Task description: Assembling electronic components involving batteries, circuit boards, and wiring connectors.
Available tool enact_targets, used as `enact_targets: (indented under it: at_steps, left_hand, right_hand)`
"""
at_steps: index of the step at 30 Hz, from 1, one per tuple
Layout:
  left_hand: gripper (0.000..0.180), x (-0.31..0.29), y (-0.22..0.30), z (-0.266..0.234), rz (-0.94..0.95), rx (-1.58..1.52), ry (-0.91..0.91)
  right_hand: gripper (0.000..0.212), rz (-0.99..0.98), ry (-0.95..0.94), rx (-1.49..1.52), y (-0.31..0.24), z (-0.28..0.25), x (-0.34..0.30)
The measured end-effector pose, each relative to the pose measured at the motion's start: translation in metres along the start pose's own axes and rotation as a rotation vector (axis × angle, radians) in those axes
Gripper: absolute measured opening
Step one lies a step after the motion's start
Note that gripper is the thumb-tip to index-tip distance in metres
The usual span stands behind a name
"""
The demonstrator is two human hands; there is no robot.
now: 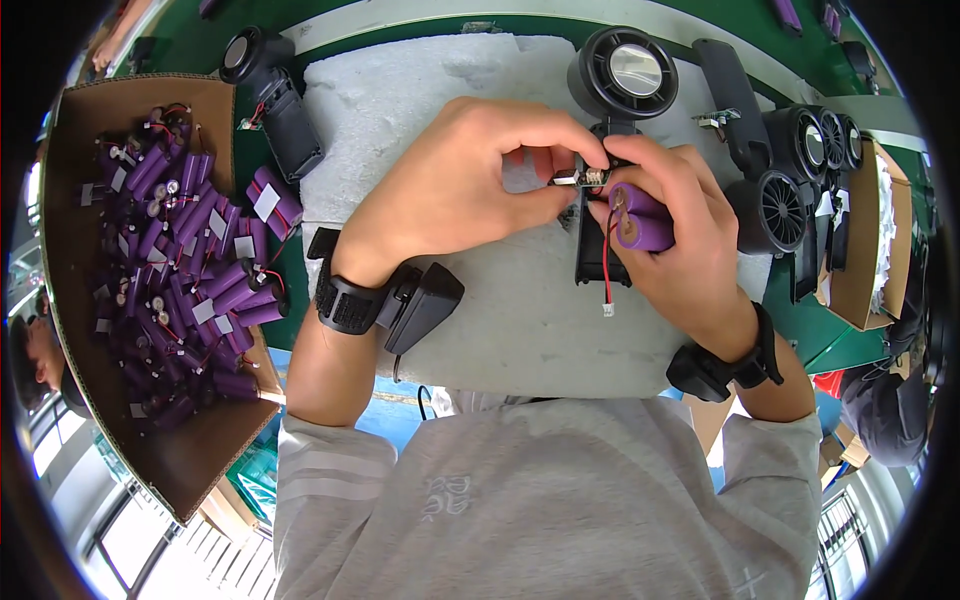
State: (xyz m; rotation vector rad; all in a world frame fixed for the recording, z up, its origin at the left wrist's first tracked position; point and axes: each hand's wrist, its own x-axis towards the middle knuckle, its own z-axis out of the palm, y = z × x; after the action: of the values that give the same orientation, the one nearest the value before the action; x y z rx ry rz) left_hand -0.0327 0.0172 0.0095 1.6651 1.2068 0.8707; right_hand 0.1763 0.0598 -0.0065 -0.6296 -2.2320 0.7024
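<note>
"Green desk (805, 335), white foam pad (500, 335) on it. Pose?"
"Both wrists bent inward; L hand (455, 185) pinches 1 small circuit board (593, 178), R hand (692, 215) grips 1 two-cell purple batt. pack (648, 234)."
"Board's where?"
"Btwn the hands, nr 1 black housing (588, 258)."

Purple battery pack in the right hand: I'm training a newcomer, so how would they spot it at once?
Find the pale foam slab mid-picture, then the right hand above it. It holds the purple battery pack, its red lead ending in a white plug. Unlike the packs in and beside the cardboard box, this one is held.
</note>
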Motion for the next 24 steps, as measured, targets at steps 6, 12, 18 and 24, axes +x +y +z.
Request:
enact_targets:
  at_steps: [6, 12, 18, 24]
  left_hand:
    - [0.03, 0.0, 0.0, 0.0, 0.023, -0.011, 0.017]
    - [0.031, 0.002, -0.01, -0.001, 0.123, 0.127, 0.144]
    - [0.031, -0.001, -0.001, -0.002, 0.1, 0.141, 0.044]
    - [0.028, 0.0, -0.001, 0.01, 0.045, -0.084, 0.085]
  right_hand:
    - [0.055, 0.008, -0.003, -0.046, 0.002, 0.001, -0.002]
    - [0.051, 0.016, -0.02, -0.097, 0.001, 0.001, 0.0]
    - [0.049, -0.003, -0.01, -0.105, 0.001, 0.001, 0.0]
    - [0.047, 0.016, 0.004, -0.09, 0.0, 0.002, 0.0]
